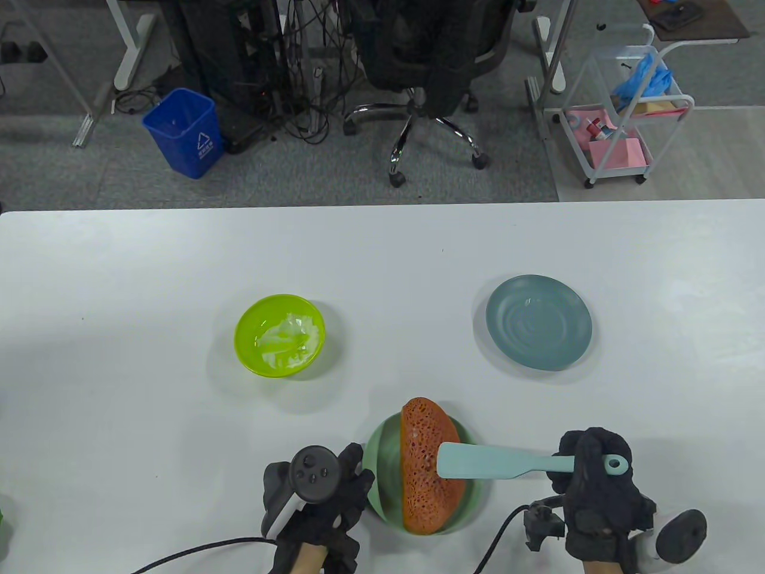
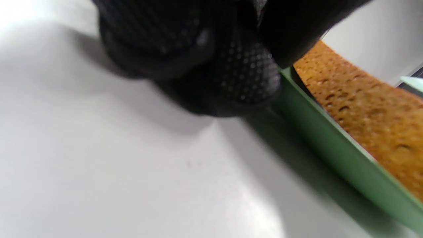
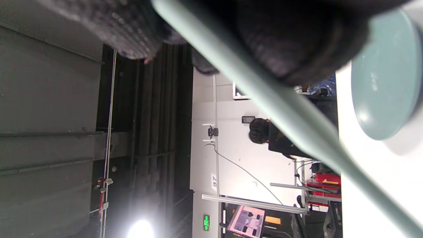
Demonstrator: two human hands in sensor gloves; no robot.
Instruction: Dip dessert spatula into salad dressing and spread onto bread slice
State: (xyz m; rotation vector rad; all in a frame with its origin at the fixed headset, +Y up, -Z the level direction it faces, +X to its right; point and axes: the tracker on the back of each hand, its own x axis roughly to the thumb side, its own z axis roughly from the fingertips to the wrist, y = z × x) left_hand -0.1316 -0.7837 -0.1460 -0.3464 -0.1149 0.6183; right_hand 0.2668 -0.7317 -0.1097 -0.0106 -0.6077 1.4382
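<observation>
A brown bread slice [image 1: 427, 466] lies on a green plate [image 1: 382, 454] at the table's front middle. My right hand [image 1: 594, 472] grips the handle of a pale teal spatula [image 1: 484, 461]; its blade lies over the bread. The handle also crosses the right wrist view [image 3: 281, 109]. My left hand [image 1: 329, 496] rests on the table with fingers at the plate's left rim; the left wrist view shows a fingertip [image 2: 244, 76] against the plate's rim [image 2: 330, 145] next to the bread [image 2: 370, 109]. A lime green bowl [image 1: 280, 336] holding white dressing [image 1: 290, 338] stands to the left.
An empty blue-grey plate [image 1: 539, 321] stands at the right, also in the right wrist view [image 3: 386, 72]. The table's far edge [image 1: 382, 204] runs across the table view, with a chair, a bin and a cart on the floor beyond.
</observation>
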